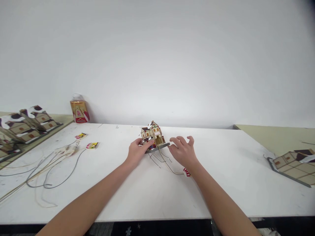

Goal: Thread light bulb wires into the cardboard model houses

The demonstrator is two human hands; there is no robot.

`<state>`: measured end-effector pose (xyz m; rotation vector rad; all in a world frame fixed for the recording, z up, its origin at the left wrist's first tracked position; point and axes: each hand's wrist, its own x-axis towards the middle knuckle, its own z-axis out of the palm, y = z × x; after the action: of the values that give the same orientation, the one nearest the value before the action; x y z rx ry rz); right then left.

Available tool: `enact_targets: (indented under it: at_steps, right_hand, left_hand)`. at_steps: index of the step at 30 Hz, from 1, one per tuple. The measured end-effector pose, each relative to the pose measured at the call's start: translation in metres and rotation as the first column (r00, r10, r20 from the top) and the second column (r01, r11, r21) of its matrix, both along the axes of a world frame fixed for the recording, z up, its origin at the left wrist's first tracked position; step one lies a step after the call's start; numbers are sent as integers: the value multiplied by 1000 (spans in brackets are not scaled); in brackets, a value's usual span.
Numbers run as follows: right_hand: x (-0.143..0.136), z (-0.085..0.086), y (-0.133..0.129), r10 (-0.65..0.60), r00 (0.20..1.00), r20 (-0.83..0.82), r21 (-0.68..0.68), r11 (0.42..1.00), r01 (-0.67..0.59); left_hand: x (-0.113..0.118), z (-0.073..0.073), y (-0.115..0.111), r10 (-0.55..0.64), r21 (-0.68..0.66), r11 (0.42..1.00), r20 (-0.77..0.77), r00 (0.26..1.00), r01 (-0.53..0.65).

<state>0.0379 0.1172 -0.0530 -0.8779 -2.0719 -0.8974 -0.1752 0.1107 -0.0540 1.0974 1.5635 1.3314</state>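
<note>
A small model house (158,131) with cream walls, arched windows and a snowy roof stands tilted on a grey base in the middle of the white table. My left hand (139,150) grips its left side, thumb across the front. At the base's right corner, my right hand (183,151) has thumb and index finger close together, the other fingers raised and bent; whether something thin lies in that pinch I cannot make out. Several thin wires (167,162) hang from the house's front. One runs to a red-and-white striped piece (186,172) beside my right wrist.
Loose wires (52,164) with two yellow-and-red striped pieces (92,145) lie on the table's left. Several more model houses (31,126) stand at far left, another (295,164) at right. A red-and-gold bottle (80,109) stands by the wall.
</note>
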Motion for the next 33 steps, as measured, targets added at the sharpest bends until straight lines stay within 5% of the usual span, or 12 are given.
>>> enact_targets:
  at_steps: [7,12,14,16,20,22,24,29,33]
  right_hand:
    - [2,3,3,-45,996,-78,-25,999,44]
    - [9,-2,7,-110,914,-390,-247,969,11]
    - [11,-3,8,-136,792,-595,-393,909,-139]
    - [12,-3,10,-179,571,-802,-456,801,-389]
    - [14,3,14,-313,37,-949,-203,515,-833]
    - [16,7,14,-309,-80,-948,-57,408,-911]
    - [19,10,14,-246,-42,-968,-50,357,-933]
    - [20,9,7,55,573,-817,-526,334,-782]
    - [8,3,-1,172,726,-666,-653,337,-678]
  left_hand:
    - [-4,2,2,-17,-44,999,13,1000,17]
    - [-5,4,3,-4,-67,998,45,999,7]
    - [-5,4,3,2,-74,997,57,998,3]
    - [-5,5,3,7,-81,997,66,998,-2]
    - [-6,5,4,11,-89,996,80,997,-4]
    - [-6,5,4,10,-89,996,86,996,-2]
    - [-6,6,3,8,-89,996,94,996,0]
    - [-3,9,2,19,-97,995,113,993,-8]
    - [-1,9,1,-1,-98,995,149,989,15]
